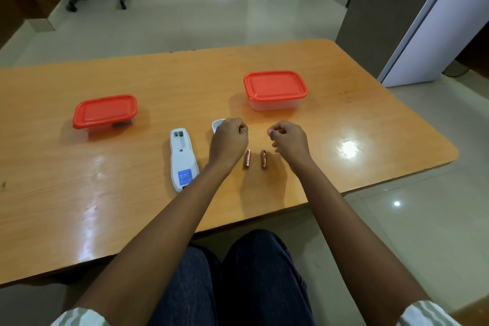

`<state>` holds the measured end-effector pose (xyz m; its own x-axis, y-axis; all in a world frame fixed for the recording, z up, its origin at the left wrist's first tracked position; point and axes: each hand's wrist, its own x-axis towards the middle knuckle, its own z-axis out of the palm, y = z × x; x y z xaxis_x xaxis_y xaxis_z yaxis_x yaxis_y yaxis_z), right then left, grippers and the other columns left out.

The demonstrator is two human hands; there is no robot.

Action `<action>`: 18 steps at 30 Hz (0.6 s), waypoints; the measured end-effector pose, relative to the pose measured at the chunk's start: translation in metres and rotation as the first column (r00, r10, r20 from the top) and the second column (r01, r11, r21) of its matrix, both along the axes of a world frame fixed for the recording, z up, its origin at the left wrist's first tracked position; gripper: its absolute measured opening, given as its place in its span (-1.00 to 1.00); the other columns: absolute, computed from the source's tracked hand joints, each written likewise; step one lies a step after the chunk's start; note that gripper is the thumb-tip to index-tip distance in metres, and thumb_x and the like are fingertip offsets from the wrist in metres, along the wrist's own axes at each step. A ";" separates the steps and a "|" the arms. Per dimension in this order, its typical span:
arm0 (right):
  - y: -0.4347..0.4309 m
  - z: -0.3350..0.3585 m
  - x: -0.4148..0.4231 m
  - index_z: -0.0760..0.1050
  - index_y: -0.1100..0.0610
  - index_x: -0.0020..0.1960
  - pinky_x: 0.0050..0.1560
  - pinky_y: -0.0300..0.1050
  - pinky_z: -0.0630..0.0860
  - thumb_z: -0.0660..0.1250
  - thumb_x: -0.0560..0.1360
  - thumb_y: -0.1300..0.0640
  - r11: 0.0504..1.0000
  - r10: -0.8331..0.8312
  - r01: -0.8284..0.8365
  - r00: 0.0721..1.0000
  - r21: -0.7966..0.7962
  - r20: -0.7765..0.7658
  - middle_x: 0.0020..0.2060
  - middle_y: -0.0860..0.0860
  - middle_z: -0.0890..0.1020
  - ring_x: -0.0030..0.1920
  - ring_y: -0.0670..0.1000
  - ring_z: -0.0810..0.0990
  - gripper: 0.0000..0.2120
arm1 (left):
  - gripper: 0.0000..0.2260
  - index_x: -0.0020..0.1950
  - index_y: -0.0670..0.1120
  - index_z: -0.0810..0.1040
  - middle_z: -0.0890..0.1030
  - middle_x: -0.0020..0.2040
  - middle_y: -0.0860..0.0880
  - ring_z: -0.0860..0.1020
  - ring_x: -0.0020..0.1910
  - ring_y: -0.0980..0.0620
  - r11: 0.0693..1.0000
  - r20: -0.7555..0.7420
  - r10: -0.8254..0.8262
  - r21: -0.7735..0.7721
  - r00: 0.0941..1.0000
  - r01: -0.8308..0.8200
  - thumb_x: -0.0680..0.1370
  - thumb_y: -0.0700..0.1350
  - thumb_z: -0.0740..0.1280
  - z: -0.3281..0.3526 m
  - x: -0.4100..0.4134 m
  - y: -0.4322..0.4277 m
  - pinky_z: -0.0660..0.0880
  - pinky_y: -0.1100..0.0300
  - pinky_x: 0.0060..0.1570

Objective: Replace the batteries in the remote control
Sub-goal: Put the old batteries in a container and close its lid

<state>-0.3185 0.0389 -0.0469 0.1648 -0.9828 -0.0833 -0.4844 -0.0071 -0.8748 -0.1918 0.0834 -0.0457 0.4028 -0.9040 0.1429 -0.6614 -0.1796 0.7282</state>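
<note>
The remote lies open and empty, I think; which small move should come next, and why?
Probably lower one hand, likely the right hand, onto a battery. The remote lies face down with its compartment bare, two batteries lie loose between the hands, and both hands hover, apparently holding nothing.

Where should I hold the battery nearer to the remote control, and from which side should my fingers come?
Pinch the battery around its middle, coming from above with thumb and forefinger on its two long sides. It lies flat on the table, pointing away from you, apart from the other battery, so both sides look free. The left hand is probably closest.
</note>
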 end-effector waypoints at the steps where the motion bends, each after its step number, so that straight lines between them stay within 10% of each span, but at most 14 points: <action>1: -0.008 0.004 0.005 0.54 0.18 -0.13 -0.12 0.00 0.48 0.26 0.50 0.19 0.997 0.002 -0.002 1.000 -0.073 -0.004 -0.22 0.08 0.57 -0.19 0.06 0.52 -0.89 | -0.80 -0.04 -0.23 0.56 0.59 0.01 -0.15 0.54 -0.05 -0.11 1.000 -0.007 0.016 -0.015 1.000 -0.016 0.54 -0.19 0.17 0.005 0.005 -0.006 0.49 0.02 -0.08; 5: -0.057 0.020 0.037 0.49 0.21 0.16 0.10 -0.04 0.38 0.26 0.49 0.16 0.920 0.016 -0.126 0.958 -0.371 -0.285 0.12 0.14 0.55 0.21 0.14 0.43 -0.74 | -0.79 0.09 -0.19 0.53 0.57 0.12 -0.13 0.52 0.05 -0.10 0.999 -0.010 0.036 0.022 0.999 -0.036 0.52 -0.21 0.18 0.016 0.026 -0.038 0.44 0.09 -0.04; 10: -0.095 0.006 0.067 0.14 0.23 0.45 0.47 0.18 0.08 0.17 0.56 0.03 0.903 0.081 -0.368 0.653 -0.223 -0.753 0.47 0.29 0.17 0.49 0.31 0.07 -0.47 | -0.58 0.35 -0.17 0.34 0.42 0.35 -0.12 0.42 0.28 -0.11 0.973 0.052 -0.067 0.226 0.996 0.054 0.49 -0.20 0.26 0.008 0.043 -0.066 0.40 0.08 0.12; 18: -0.060 -0.002 0.033 0.35 0.22 0.33 0.39 0.08 0.25 0.08 0.59 0.15 0.779 0.057 -0.492 0.673 -0.389 -0.737 0.41 0.23 0.35 0.45 0.20 0.27 -0.65 | -0.07 0.52 -0.17 -0.11 0.15 0.52 -0.16 0.14 0.49 -0.14 0.962 -0.137 -0.128 0.222 0.982 0.156 0.39 -0.06 0.47 0.007 0.031 -0.071 0.22 -0.04 0.42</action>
